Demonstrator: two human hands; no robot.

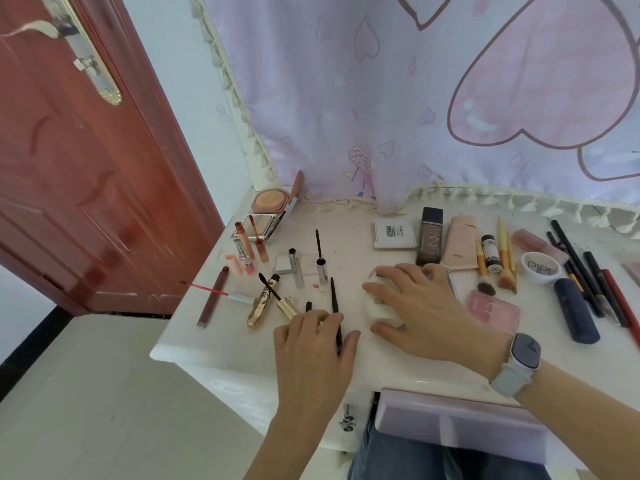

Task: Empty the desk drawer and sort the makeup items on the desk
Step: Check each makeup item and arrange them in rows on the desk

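Nearest, the drawer (460,424) stands pulled out below the desk (194,344) edge, its inside hidden from here; just above it the left hand (311,351) lies by the front edge, fingers loosely bent over a thin black wand (335,313), though whether it truly pinches it I cannot tell; the right hand (419,313), a watch (524,351) on its wrist, is spread flat over a white puff (375,311), pressing rather than gripping. The risk, as I judge it, lies in the loose applicators: the wand could smear the desk or roll off the near edge if the hand drags it; the open gold mascara (265,301) and the lip gloss (213,296) with its wand out lie just left, easily knocked by a sweep. Right of the puff a pink compact (493,311) and brushes (502,258) crowd the path; pencils (585,271) lie farther right. Further back sit a dark bottle (429,235), a white box (394,234) and, at the far left corner, a blush (272,200); a curtain (381,98) hangs behind.
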